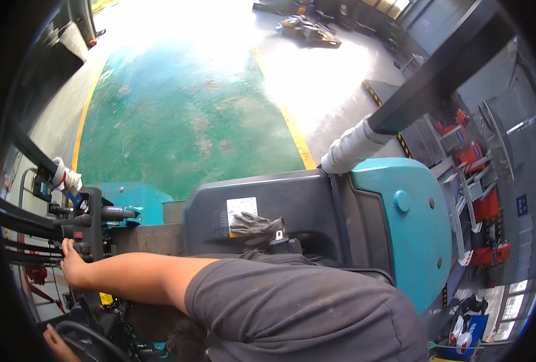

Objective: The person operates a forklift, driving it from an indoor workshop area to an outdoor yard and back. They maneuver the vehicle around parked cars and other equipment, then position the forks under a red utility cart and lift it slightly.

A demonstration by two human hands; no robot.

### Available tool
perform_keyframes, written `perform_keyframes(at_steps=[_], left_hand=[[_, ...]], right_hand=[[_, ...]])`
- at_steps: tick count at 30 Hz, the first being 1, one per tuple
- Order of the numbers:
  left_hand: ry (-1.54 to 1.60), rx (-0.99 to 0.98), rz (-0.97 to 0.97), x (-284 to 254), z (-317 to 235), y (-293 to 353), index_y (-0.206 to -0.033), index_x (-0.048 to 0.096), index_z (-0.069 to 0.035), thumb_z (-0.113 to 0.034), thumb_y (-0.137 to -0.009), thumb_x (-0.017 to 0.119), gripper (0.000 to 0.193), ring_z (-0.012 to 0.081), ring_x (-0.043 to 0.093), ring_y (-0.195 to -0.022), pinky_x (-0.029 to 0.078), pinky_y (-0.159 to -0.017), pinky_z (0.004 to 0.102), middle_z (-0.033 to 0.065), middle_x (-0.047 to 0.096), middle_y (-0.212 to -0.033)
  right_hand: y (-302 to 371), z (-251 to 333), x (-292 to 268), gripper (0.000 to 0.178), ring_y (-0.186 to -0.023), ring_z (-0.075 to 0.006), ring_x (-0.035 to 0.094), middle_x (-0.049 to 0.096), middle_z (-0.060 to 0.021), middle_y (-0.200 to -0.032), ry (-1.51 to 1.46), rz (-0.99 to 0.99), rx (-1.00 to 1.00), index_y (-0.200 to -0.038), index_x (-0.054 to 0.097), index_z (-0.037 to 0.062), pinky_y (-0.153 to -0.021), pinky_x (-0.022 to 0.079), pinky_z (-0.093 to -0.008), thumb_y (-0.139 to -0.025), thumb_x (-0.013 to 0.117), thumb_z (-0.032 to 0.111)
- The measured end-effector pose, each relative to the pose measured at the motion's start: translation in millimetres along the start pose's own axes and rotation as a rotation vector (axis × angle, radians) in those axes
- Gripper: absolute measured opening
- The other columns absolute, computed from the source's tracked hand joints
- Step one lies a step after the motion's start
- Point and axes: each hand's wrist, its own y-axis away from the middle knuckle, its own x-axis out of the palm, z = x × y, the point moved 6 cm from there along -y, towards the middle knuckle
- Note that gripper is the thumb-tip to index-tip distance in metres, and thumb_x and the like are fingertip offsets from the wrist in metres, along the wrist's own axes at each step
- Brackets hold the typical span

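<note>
My right arm in a dark grey sleeve reaches across to the left side of the vehicle. My right hand [73, 266] is at the black control column [90, 223], its fingers curled beside a dark knob [82, 248]; what lies inside the fingers is hidden. At the lower left edge, part of my left hand [57, 345] shows next to the black steering wheel [93, 332], with most of its fingers out of sight. A grey work glove [259, 225] lies on the dark cover [298, 196], beside a seat belt buckle [279, 235].
Teal bodywork [410, 223] and a dark slanted post [437, 72], wrapped in white near its foot, stand to the right. Beyond is a green floor [189, 120] edged by yellow lines. Red equipment [485, 205] is at far right; a pallet with items [310, 31] sits far off.
</note>
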Motion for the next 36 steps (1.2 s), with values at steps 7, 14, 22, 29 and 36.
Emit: perform_keyframes(at_steps=[7,14,22,29,36], left_hand=[[0.354,0.112,0.040,-95.4,-207.3,30.2,-0.097,0.065,0.002,-0.029,-0.102,0.059,0.033,0.0322,0.069,-0.084,0.056,-0.074,0.0426,0.0175,0.068,-0.090],[0.237,-0.526,-0.034,-190.3,-50.2,13.9,-0.080,0.061,-0.002,-0.025,-0.095,0.067,0.028,0.0311,0.063,-0.080,0.052,-0.071,0.0431,0.0137,0.061,-0.080],[0.469,-0.354,-0.033,-204.7,-251.2,69.0,-0.064,0.058,-0.008,-0.023,-0.088,0.078,0.035,0.0293,0.057,-0.077,0.048,-0.068,0.0431,0.0078,0.053,-0.071],[0.254,-0.775,0.009,-266.6,-159.8,195.2,-0.072,0.066,-0.004,-0.023,-0.091,0.079,0.030,0.0340,0.059,-0.080,0.049,-0.075,0.0471,0.0115,0.058,-0.075],[0.188,-0.864,-0.054,-202.6,-46.8,108.0,-0.080,0.072,-0.003,-0.036,-0.096,0.070,0.037,0.0428,0.068,-0.093,0.054,-0.084,0.0530,0.0192,0.067,-0.086]], right_hand=[[36.9,6.2,-8.0,0.060,-0.142,-0.0559,0.042,0.067,-0.0132,-0.142,0.023,0.018,-0.058,-0.142,0.067,0.0109,-0.108,0.029,-0.0795,-0.097,0.060,0.050],[87.5,2.2,-31.0,0.019,-0.079,-0.0259,0.071,0.072,-0.0043,-0.080,-0.093,-0.226,-0.074,-0.085,0.077,0.0152,-0.066,0.054,-0.0494,-0.089,0.069,0.032],[141.3,9.1,-47.4,0.067,-0.133,-0.0567,0.050,0.070,-0.0229,-0.134,0.002,0.116,-0.040,-0.158,0.047,0.0180,-0.112,0.038,-0.0654,-0.091,0.054,0.023],[138.0,14.1,-45.0,0.071,-0.138,-0.0595,0.046,0.071,-0.0243,-0.131,0.010,0.136,-0.070,-0.163,0.043,0.0202,-0.117,0.033,-0.0659,-0.093,0.050,0.022],[142.7,13.7,-51.9,0.081,-0.133,-0.0589,0.050,0.070,-0.0205,-0.135,0.036,0.088,-0.028,-0.162,0.044,0.0230,-0.111,0.038,-0.0681,-0.083,0.060,0.018]])
